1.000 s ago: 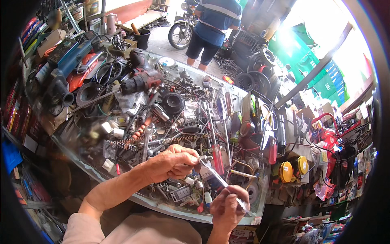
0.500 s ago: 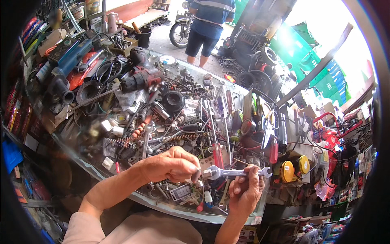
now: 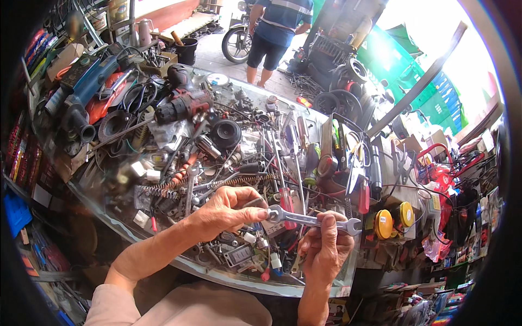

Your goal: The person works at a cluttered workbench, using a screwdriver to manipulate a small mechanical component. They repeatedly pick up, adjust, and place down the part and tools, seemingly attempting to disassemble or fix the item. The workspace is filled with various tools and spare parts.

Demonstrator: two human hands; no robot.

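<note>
My right hand [image 3: 327, 247] grips a silver open-ended wrench [image 3: 304, 219] by its shank, the thumb lying along the top. One open jaw points right, past my fingers. At the wrench's left end my left hand [image 3: 231, 211] pinches thumb and forefinger together over a small metal piece [image 3: 253, 204], right beside the jaw. My fingers cover most of that piece, so its kind cannot be made out. Both hands are above a glass-topped bench [image 3: 255, 287] littered with small parts. Beneath the wrench lies a red-handled screwdriver [image 3: 285, 201].
A cordless drill [image 3: 184, 106], a blue angle grinder [image 3: 92, 87] and coil springs [image 3: 244, 181] crowd the bench. Scissors [image 3: 356, 174] and pliers stand in a holder at the right, near two yellow spools [image 3: 384, 224]. Beyond the bench a person [image 3: 274, 32] stands near a motorcycle wheel [image 3: 237, 44].
My left fingers have opened from a curled fist into a pinch at the wrench's left end. The wrench has tilted, its left end now higher. The person beyond has shifted slightly.
</note>
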